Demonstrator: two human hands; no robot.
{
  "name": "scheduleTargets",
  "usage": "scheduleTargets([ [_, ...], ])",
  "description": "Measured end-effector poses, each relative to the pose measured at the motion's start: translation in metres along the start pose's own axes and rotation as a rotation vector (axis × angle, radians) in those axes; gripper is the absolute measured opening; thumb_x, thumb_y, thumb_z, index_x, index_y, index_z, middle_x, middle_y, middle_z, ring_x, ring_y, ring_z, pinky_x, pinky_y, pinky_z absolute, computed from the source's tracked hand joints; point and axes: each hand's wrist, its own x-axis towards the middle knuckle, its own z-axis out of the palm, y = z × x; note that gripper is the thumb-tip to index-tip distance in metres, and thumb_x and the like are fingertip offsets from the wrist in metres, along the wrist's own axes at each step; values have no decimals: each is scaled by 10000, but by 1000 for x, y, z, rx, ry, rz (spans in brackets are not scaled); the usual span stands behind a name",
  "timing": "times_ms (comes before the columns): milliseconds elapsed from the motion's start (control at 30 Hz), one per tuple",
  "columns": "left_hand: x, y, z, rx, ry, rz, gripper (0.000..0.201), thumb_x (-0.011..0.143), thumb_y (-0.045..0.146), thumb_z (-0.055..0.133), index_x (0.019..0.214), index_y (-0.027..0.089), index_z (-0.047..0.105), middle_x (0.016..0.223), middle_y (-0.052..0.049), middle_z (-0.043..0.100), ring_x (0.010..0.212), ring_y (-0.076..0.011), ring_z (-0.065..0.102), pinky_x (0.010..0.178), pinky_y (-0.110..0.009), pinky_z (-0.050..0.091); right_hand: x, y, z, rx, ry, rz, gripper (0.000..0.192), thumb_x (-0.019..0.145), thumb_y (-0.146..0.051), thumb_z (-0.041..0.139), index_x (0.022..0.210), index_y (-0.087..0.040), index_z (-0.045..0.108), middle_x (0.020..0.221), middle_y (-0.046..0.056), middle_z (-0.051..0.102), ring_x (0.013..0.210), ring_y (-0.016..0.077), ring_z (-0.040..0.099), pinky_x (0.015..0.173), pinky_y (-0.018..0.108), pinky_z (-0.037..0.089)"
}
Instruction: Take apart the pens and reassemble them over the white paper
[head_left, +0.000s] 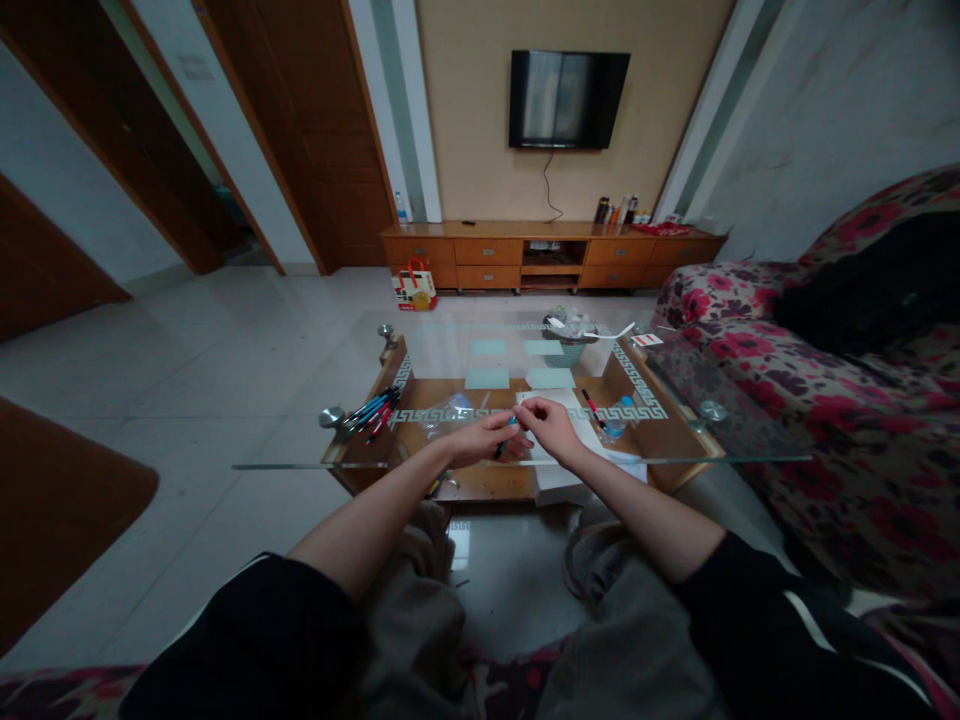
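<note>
Over the near edge of the glass table [442, 350], my left hand [480, 440] is closed around a slim blue-and-dark pen [501, 449]. Its blue end points up, toward my other hand. My right hand [553, 425] meets it there, thumb and fingers pinched close to that end. Whatever lies between those fingertips is too small to make out. To the left, a loose bundle of blue, black and red pens [371, 412] rests on the glass. A single red-and-dark pen [592, 408] lies to the right of my hands.
Beneath the glass sit a white box [559, 485] and a wooden shelf [495, 487]. A basket [568, 352] with crumpled contents is near the table's far side. A flowered sofa [750, 350] stands at right. A TV cabinet [487, 255] and a paper bag [414, 290] are beyond.
</note>
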Motion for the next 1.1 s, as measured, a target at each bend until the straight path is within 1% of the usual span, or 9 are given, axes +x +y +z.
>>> scheduleTargets([
  [100,9,-9,-6,32,13,121,378,839,454,714,1017,135,617,930,-98,684,774,-140,648,759,-279,495,0,2,0,1,-32,-4,346,840,-520,641,729,-191,635,646,-5,597,620,148,523,605,262,411],
  [200,12,-12,-11,92,34,150,308,838,404,706,946,131,612,891,-65,667,651,-88,579,641,-222,454,0,3,0,-16,-68,4,346,846,-513,630,735,-187,657,669,6,635,648,154,552,633,266,425],
  [267,11,-11,-10,95,53,136,299,832,354,699,1025,153,590,856,-37,658,582,-72,532,565,-203,414,1,5,0,-44,-69,5,349,844,-509,631,722,-184,668,676,6,643,654,153,552,632,264,417],
  [367,7,-6,-6,66,71,91,432,804,289,695,1185,195,517,826,-11,650,535,-76,512,513,-199,384,2,10,0,-59,-84,16,345,839,-491,635,692,-181,674,659,-1,637,637,146,538,616,261,399],
  [567,2,3,6,-35,58,-7,543,792,258,640,1302,251,451,798,-1,628,512,-88,495,489,-201,372,1,16,3,-2,-164,85,315,833,-457,632,681,-195,717,658,11,685,657,163,586,664,278,447],
  [667,3,4,8,-65,55,0,533,820,304,617,1324,253,453,743,1,612,497,-93,482,475,-200,345,0,15,5,36,-178,113,269,804,-413,650,663,-197,726,670,19,705,665,171,611,695,291,473],
  [767,5,2,6,-57,78,23,488,876,452,590,1295,217,502,705,-5,598,491,-89,466,469,-198,321,-1,14,5,36,-222,96,257,805,-360,634,631,-196,729,650,21,705,692,181,631,748,304,487],
  [867,6,0,3,15,129,63,531,898,572,553,1276,200,541,719,-10,598,506,-82,461,470,-192,320,-3,12,5,30,-234,73,280,816,-371,635,615,-197,724,647,13,699,711,184,638,768,305,488],
  [1100,7,-4,-6,116,184,160,482,902,584,548,1128,164,614,716,7,569,485,-63,427,447,-189,303,-3,3,7,58,-278,71,271,817,-435,655,766,-186,749,714,19,708,706,180,625,727,304,484],
])
